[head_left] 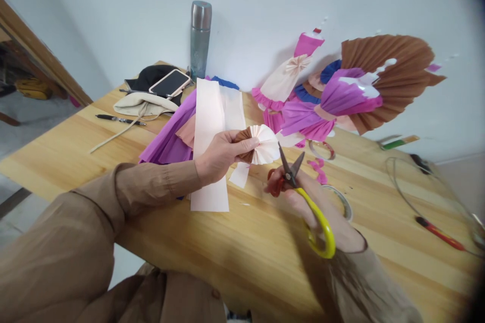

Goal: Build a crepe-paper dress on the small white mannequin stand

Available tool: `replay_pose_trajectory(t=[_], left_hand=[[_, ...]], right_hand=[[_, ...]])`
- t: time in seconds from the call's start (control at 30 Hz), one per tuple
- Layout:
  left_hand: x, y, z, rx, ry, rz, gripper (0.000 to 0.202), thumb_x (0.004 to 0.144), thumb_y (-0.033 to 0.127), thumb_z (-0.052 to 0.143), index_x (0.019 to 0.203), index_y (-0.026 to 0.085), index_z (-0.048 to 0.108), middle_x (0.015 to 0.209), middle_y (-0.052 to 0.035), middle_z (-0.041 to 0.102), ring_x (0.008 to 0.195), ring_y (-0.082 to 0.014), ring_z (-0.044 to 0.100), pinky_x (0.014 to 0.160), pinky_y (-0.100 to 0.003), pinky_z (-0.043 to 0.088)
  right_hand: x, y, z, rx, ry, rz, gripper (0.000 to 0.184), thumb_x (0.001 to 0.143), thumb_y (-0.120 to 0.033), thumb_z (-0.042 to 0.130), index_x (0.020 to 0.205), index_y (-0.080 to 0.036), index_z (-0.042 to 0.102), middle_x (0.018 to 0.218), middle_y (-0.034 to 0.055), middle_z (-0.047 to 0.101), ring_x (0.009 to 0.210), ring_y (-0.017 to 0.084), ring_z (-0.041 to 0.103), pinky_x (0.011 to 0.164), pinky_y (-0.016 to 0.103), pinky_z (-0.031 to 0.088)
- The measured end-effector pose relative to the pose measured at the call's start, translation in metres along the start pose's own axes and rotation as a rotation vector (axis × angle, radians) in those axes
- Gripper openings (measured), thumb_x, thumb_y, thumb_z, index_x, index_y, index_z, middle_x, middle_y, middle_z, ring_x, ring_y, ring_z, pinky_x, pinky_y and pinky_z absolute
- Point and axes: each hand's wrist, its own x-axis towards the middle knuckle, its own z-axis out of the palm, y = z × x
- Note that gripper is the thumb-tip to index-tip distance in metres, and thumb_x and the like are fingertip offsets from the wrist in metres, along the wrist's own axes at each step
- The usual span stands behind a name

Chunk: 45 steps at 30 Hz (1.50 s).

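Between the thumb and fingers of my left hand (222,156) is a pleated paper rosette (266,145), brown on one side and pale cream on the other. Yellow-handled scissors (316,219) are in my right hand (303,204), their blades parted and pointing up, just right of the rosette's edge. A red piece (276,182) shows by the right fingers; I cannot tell what it is. Under my left wrist lies a long pale paper strip (208,189). A small white paper scrap (239,175) rests on the table below the rosette.
Purple crepe paper (170,136) lies left of the strip. Behind stand a flask (200,40) and a phone (170,83) on a pouch. Pleated paper dress figures (337,96) lean on the wall. Tape rolls (343,202) and a red-handled tool (439,233) lie right.
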Motion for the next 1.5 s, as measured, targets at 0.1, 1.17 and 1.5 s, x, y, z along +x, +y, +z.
replay_pose_trajectory(t=[0.1,1.17,1.5], left_hand=[[-0.002,0.0,0.002,0.027,-0.023,-0.017,0.035,0.063,0.039,0.085,0.071,0.012,0.065,0.066,-0.0013,0.062,0.062,-0.0105,0.058,0.063,-0.027,0.05],[-0.003,0.0,0.004,0.192,0.033,0.137,0.044,0.064,0.042,0.084,0.057,0.013,0.051,0.057,0.0033,0.052,0.056,-0.006,0.048,0.056,-0.023,0.04],[-0.003,0.001,0.004,0.191,0.041,0.139,0.048,0.062,0.045,0.085,0.055,0.014,0.049,0.055,0.0047,0.049,0.054,-0.0051,0.046,0.055,-0.022,0.039]], right_hand=[[0.002,-0.004,0.009,-0.045,-0.016,-0.023,0.047,0.089,-0.066,0.046,0.092,-0.02,0.053,0.078,0.0049,0.059,0.066,0.019,0.056,0.06,0.034,0.048],[0.004,-0.003,0.025,-0.172,0.104,-0.014,0.042,0.093,-0.06,0.043,0.081,-0.021,0.05,0.062,0.0014,0.056,0.054,0.016,0.053,0.052,0.03,0.041],[0.002,-0.002,0.026,-0.188,0.117,-0.002,0.039,0.094,-0.057,0.044,0.081,-0.021,0.05,0.06,0.0013,0.057,0.053,0.016,0.055,0.047,0.027,0.04]])
